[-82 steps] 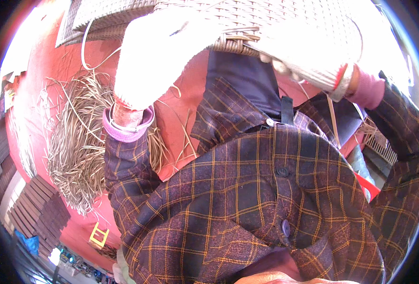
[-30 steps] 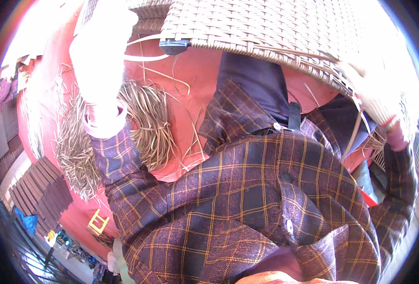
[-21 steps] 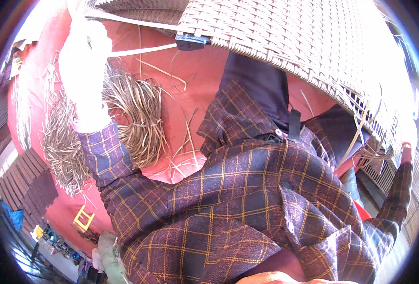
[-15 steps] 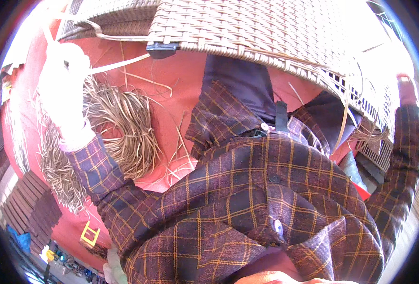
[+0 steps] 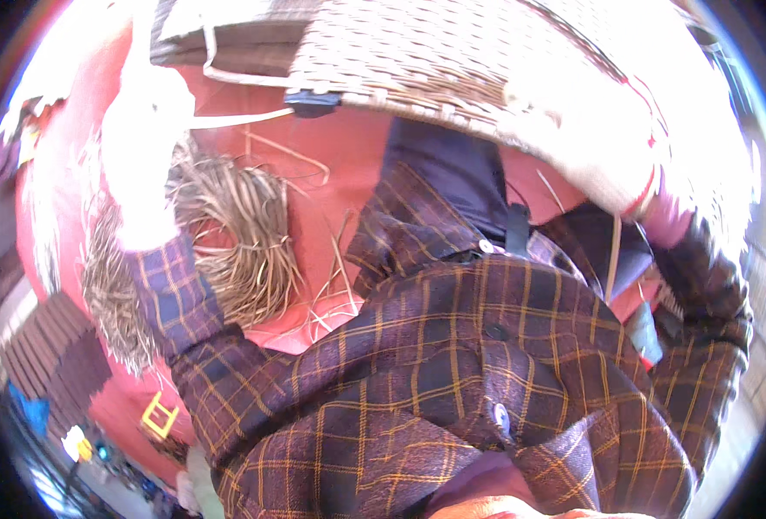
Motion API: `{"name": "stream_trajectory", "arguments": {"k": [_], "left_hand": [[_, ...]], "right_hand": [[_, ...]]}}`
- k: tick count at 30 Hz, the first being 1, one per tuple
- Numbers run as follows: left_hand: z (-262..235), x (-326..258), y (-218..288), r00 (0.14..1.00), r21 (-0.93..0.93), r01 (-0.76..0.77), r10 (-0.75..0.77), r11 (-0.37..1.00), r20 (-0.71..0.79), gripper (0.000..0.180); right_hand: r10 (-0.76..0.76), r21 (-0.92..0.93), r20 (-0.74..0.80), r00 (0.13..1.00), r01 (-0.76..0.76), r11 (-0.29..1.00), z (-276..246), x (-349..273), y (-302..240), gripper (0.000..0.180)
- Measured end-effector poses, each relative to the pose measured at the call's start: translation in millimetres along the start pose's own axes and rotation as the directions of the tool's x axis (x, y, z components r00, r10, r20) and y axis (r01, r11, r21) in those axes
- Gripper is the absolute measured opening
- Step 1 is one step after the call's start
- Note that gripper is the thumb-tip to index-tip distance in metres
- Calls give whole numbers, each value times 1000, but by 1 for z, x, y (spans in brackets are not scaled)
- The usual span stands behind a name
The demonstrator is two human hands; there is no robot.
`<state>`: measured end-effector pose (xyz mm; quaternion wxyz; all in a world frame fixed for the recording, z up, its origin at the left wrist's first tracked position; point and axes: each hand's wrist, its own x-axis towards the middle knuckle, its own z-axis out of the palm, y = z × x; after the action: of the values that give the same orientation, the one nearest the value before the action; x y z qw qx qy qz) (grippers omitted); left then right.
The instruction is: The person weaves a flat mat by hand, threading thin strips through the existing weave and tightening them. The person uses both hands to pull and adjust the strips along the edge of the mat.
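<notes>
My left hand, in a glove washed out by glare, is closed on a pale flat wicker strand. That strand runs right to a dark block at the lower corner of a woven wicker piece. Another pale strand hangs in a loop from the weave. My right hand, also gloved, lies at the lower right edge of the woven piece, across my lap. Its fingers blur into the bright weave, so their grip is unclear.
A large coil of brown wicker strands lies on the red surface, left of my legs. Loose strands are scattered beside it. A small yellow frame sits lower left, near dark brown slats.
My right hand has come in from the far right to the woven piece's lower edge. My left hand keeps the strand. The view has shifted slightly.
</notes>
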<state>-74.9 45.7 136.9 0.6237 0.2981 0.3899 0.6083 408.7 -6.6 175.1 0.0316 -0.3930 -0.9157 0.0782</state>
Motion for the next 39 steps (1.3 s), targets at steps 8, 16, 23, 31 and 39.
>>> {"name": "stream_trajectory", "arguments": {"k": [8, 16, 23, 31, 39], "left_hand": [[-5, -8, 0, 485, 613, -538, 382, -579, 787, 15], [-18, 4, 7, 496, 637, -462, 416, -616, 762, 29], [-36, 18, -12, 925, 724, -367, 147, 584, 351, 22], [-59, 30, -33, 851, 794, -517, 289, 320, 438, 16], [-62, 12, -14, 716, 766, -356, 371, -534, 591, 34]], "right_hand": [[75, -8, -10, 997, -76, 997, 29, 24, -48, 23], [195, 100, -10, 981, -193, 976, 21, 4, -16, 23], [709, 209, 39, 704, -699, 683, 12, -218, 110, 37], [703, -151, -248, 667, -743, 652, -24, -273, 141, 32], [228, 195, -82, 970, -209, 958, 7, -41, -22, 31]]}}
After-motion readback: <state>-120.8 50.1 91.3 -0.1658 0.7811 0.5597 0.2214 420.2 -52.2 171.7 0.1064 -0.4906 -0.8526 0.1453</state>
